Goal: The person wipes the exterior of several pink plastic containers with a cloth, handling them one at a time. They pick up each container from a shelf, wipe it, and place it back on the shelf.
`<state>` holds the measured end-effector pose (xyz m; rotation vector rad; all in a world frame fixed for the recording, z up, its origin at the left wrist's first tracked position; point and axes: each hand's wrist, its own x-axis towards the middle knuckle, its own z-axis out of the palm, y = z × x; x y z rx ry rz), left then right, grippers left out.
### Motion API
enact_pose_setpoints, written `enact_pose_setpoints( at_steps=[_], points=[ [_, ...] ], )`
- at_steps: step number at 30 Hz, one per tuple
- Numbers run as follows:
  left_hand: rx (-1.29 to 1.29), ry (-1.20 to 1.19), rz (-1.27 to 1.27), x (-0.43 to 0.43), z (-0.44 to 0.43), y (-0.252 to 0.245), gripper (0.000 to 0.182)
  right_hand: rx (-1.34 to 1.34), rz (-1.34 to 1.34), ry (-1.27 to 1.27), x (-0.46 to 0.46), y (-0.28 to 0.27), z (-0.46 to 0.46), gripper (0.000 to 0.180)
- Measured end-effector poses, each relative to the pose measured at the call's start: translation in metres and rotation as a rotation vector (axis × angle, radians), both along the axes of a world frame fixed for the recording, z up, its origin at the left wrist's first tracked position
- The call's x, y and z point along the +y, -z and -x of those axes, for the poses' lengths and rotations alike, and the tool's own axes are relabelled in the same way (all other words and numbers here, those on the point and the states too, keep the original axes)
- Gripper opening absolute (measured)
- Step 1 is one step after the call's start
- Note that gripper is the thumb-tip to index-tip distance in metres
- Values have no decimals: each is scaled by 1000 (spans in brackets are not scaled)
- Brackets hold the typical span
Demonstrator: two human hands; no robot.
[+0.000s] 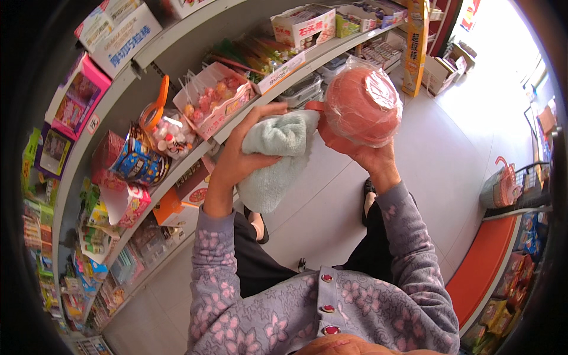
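Note:
In the head view my left hand [243, 148] grips a folded pale green cloth [277, 164], whose lower part hangs down. My right hand [377, 162] holds up a pink rounded container [355, 106] wrapped in clear plastic film, with a pale round base facing up towards me. A small pink handle or tab on its left side is close to the cloth; whether they touch I cannot tell. The fingers of my right hand are mostly hidden beneath the container. Both hands are in front of a store shelf, above the tiled floor.
Curved by the lens, a metal shelf [248, 116] runs along the left, bearing a pink box of lollipops [215, 100], a plastic jar with an orange handle [166, 131] and snack boxes. A tall yellow carton [416, 49] stands ahead. At right are a red counter top [481, 266] and a basket [499, 188].

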<state>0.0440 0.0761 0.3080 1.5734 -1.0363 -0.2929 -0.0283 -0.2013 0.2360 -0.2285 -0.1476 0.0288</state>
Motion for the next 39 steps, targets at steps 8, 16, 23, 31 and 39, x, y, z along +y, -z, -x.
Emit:
enact_pose_setpoints(
  at_steps=[8,16,23,31,39],
  points=[
    [180,26,8,-25,0,46,88,220,180,51,3,24,6,63],
    [-81,-115,-92,-22,6,71,57,255,371,233,-32,74,5,48],
    [-9,-173,-96,-24,16,102,55,204,938,185,-31,95,16,41],
    [-180,-321,-377,-8,11,127,51,401,230,-149,1,103,21,69],
    [-128,-327,-691,20,-14,154,43,581,218,-271,43,142,25,90]
  ],
)
